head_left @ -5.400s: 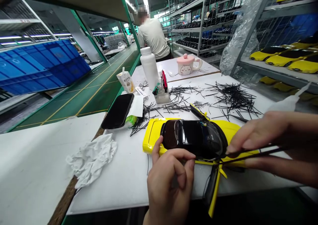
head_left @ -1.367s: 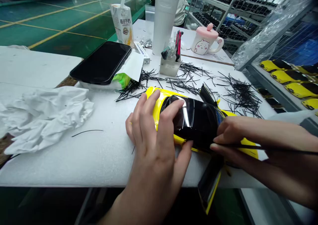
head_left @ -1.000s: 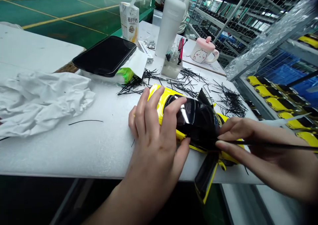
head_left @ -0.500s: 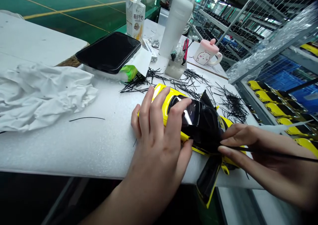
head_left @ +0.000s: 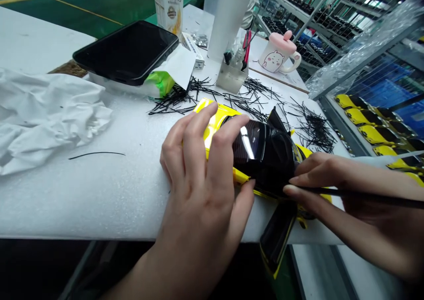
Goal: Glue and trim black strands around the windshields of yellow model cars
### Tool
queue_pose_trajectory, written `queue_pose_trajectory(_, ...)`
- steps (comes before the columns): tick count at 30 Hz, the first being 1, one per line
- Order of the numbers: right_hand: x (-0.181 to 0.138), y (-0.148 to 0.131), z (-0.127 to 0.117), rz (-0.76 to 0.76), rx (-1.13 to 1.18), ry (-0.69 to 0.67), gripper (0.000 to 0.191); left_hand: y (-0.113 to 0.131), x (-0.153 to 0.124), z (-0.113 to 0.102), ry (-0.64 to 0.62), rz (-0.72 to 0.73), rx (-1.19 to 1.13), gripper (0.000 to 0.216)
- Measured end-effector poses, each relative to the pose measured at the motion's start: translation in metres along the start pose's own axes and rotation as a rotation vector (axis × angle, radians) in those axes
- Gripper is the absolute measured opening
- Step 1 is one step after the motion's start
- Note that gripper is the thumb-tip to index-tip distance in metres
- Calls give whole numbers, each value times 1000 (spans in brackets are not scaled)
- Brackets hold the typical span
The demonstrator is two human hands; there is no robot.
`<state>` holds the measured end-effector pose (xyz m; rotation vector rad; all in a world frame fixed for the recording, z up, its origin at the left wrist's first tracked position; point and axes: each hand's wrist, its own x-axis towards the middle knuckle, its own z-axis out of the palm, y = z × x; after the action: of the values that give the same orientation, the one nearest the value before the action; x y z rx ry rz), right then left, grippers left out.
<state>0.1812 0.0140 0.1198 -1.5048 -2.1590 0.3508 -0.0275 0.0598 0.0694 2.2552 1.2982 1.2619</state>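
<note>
A yellow and black model car (head_left: 280, 152) lies on the white foam-covered table. Its near door (head_left: 278, 234) swings out past the table edge, and the far door (head_left: 275, 120) stands raised. My left hand (head_left: 202, 172) is curled over the left end of the car, fingers across the yellow body and thumb at the near side. Between thumb and fingertips, my right hand (head_left: 354, 194) pinches a long thin black strip (head_left: 387, 198) at the near door opening. The strip's far tip is hidden in the dark cabin.
Short black strips (head_left: 316, 130) are scattered behind the car. Beyond them stand a small clear holder (head_left: 232, 77) with tools, a white bottle (head_left: 228, 17), and a lidded mug (head_left: 276, 55). A phone (head_left: 127, 50) and crumpled white cloth (head_left: 49, 110) lie left. Racks of yellow cars (head_left: 374, 134) are right.
The view has shifted slightly, so the phone and cloth appear further left. My right fingertips sit a little further left along the car, still pinching the strip. My left hand keeps its hold.
</note>
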Motion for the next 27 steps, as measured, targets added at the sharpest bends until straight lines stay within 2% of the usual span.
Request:
queue_pose_trajectory(11,15,-11,0,51,141,-104,14,0,2,-2,-52,8,42,65)
queue_pose_trajectory(16,12,-5,3,20,133,-44,20,0,1,-3,-65,4,54,58)
queue_pose_trajectory(20,9,-5,1,37,147,-40,17,0,0,-3,-83,-4,47,60)
queue_pose_trajectory(25,11,-9,-5,45,168,61,15,-1,-1,-1,-68,1,34,60)
queue_pose_trajectory(27,11,-9,-5,23,165,42,16,-1,-1,-1,-71,-3,38,59)
